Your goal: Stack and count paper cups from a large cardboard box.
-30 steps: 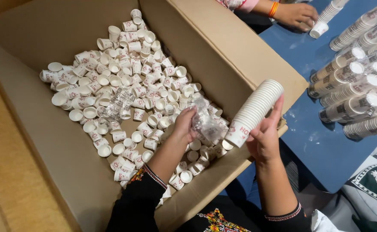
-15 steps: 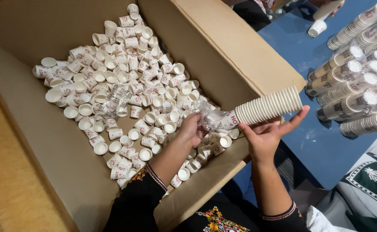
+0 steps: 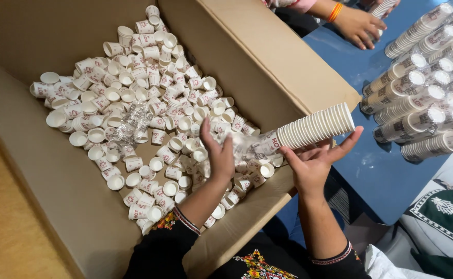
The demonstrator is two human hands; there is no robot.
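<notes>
Now the right hand [image 3: 314, 163] cradles a nested stack of paper cups [image 3: 314, 126] from below, fingers half curled and spread, thumb on the near side. The left hand [image 3: 217, 155] is pinched loosely on the crinkled clear plastic sleeve [image 3: 242, 147] at the stack's closed end. A second ago the stack stood steeply tilted, open mouths up and right; half a second ago it had dropped near level, and now it lies almost horizontal with more sleeve bunched past its left end, so the wrapper looks to be coming off. Long axis runs left-right with a slight rise to the right; the open rims point right toward the blue counter [image 3: 371, 170], the bases point left into the cardboard box [image 3: 267, 67]. The stack hangs over the box's near-right edge, just above the loose cups [image 3: 149, 103] scattered on the box floor. Another crumpled clear wrapper [image 3: 131, 124] lies among them. Wrapped cup stacks [image 3: 423, 103] lie in rows on the counter at right. Another person's hand [image 3: 358, 26] rests on the counter at top.
</notes>
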